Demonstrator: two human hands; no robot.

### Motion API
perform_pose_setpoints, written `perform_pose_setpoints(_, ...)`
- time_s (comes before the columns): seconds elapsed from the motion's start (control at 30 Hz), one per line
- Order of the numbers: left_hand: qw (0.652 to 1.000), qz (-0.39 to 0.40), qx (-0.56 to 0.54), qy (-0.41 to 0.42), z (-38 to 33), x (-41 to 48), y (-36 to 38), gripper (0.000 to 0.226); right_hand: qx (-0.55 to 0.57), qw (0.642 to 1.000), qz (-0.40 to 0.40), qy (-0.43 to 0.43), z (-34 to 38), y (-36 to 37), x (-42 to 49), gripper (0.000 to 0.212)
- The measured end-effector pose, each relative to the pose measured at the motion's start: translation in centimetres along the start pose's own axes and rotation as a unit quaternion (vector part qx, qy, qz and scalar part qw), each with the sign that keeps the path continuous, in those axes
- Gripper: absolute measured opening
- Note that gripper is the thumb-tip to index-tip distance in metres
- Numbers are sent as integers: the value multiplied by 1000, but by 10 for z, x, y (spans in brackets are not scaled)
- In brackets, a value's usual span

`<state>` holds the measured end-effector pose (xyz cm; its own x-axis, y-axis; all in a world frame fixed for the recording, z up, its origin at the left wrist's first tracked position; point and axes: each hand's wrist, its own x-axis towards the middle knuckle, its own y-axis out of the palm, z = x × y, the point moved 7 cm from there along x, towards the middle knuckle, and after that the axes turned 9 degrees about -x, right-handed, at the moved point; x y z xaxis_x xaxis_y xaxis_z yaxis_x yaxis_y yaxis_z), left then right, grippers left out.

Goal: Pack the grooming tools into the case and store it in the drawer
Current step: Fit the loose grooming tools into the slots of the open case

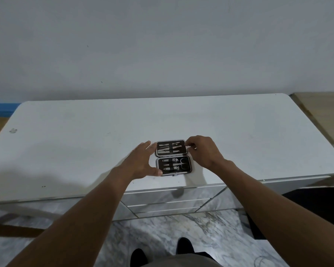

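Case lies open on the bench near its front edge, between my hands: left hand spread open touching its left side, right hand pinching the far half's right edge.

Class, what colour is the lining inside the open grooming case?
Dark brown lining, seen in the head view.
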<state>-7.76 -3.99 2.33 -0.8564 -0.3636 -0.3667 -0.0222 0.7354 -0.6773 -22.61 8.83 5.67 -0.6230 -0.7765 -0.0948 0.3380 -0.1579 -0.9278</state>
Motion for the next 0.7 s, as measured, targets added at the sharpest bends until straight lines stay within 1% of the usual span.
perform_pose_setpoints(0.07, 1000, -4, -17, -8, -1, -2, -2, 107, 27, 999, -7, 40, -12, -3, -2, 26)
perform_pose_setpoints(0.13, 999, -20, -26, -20, 0, -4, -6, 104, 47, 996, 10, 69, -19, -2, -3, 25)
perform_pose_setpoints(0.2, 997, -53, -48, -29, -1, -5, -12, 95, 92, 991, 38, 94, -23, 2, -5, 25)
perform_pose_setpoints(0.3, 984, -120, -114, -69, 1, -10, -21, 78, 196, 966, 80, 148, -28, 12, -7, 34)
perform_pose_setpoints(0.33, 977, -133, -139, -90, 3, -11, -22, 73, 218, 958, 89, 162, -30, 16, -7, 38)
perform_pose_setpoints(0.4, 962, -147, -197, -123, 8, -11, -21, 62, 228, 953, 101, 172, -30, 20, -6, 44)
perform_pose_setpoints(0.43, 953, -154, -225, -132, 10, -12, -20, 49, 230, 952, 104, 176, -28, 20, -6, 47)
perform_pose_setpoints(0.47, 946, -160, -247, -135, 10, -12, -19, 26, 236, 949, 104, 181, -28, 21, -5, 48)
perform_pose_setpoints(0.5, 942, -162, -259, -137, 8, -12, -18, 12, 240, 947, 104, 187, -27, 21, -4, 46)
perform_pose_setpoints(0.53, 938, -165, -270, -140, 9, -9, -16, 27, 242, 946, 102, 189, -27, 23, -3, 43)
perform_pose_setpoints(0.57, 933, -172, -283, -139, 9, -7, -15, 35, 243, 945, 108, 189, -25, 25, -2, 39)
perform_pose_setpoints(0.6, 928, -180, -292, -143, 9, -4, -15, 36, 245, 945, 109, 186, -25, 27, 0, 38)
perform_pose_setpoints(0.63, 926, -188, -292, -148, 10, -1, -15, 35, 247, 945, 114, 183, -23, 30, 2, 30)
perform_pose_setpoints(0.67, 923, -193, -294, -152, 11, 2, -15, 33, 236, 948, 116, 177, -22, 32, 5, 14)
perform_pose_setpoints(0.7, 922, -200, -295, -152, 11, 5, -17, 32, 226, 952, 113, 173, -19, 32, 7, 13)
